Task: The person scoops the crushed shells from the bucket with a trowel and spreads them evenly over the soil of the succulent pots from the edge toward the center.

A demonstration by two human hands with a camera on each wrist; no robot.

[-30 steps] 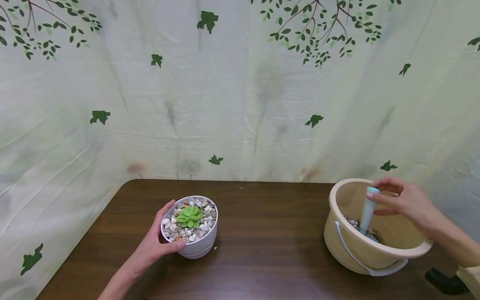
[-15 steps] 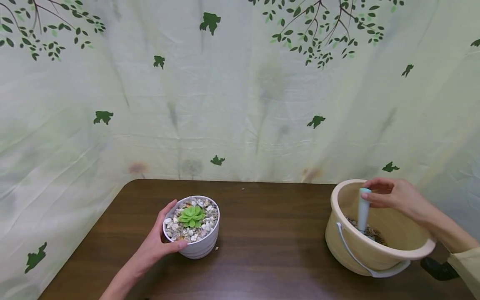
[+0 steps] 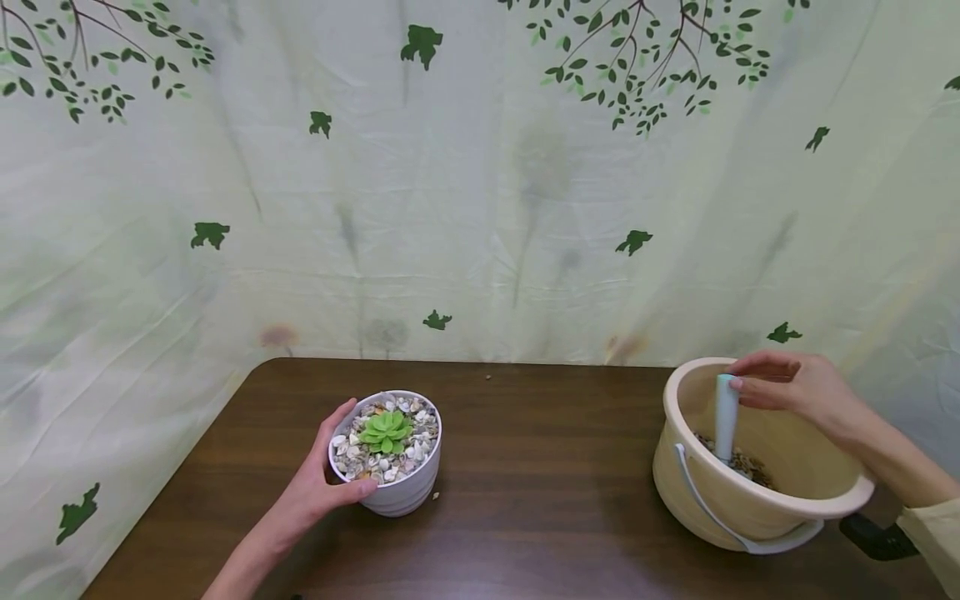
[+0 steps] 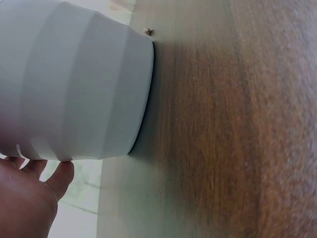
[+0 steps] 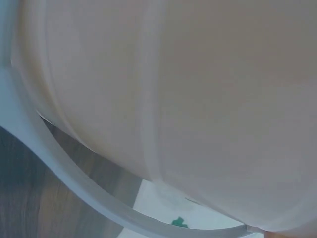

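On the left of the head view, my left hand point(image 3: 318, 483) grips a white flowerpot point(image 3: 397, 497), thumb at the near rim and fingers round the left side. A green succulent point(image 3: 386, 432) sits in its pebbles point(image 3: 416, 454). The left wrist view shows fingertips point(image 4: 60, 181) against the pot's ribbed wall. At the right, my right hand point(image 3: 813, 396) reaches over the rim of a cream bucket point(image 3: 671, 492) and pinches the top of a small shovel's light-blue handle point(image 3: 726, 421). The shovel stands nearly upright, its lower end hidden among small stones point(image 3: 750, 468) in the bucket.
Against the bucket's front hangs its grey-blue carrying handle point(image 3: 708, 512), which also crosses the right wrist view. A single pebble point(image 3: 436, 496) lies beside the pot on the brown table point(image 3: 540, 467). A leaf-printed curtain point(image 3: 480, 208) hangs behind the table.
The shovel handle has tipped more upright, moving left with my right hand, and its blue lower part has gone out of sight. My left hand keeps its grip on the pot.
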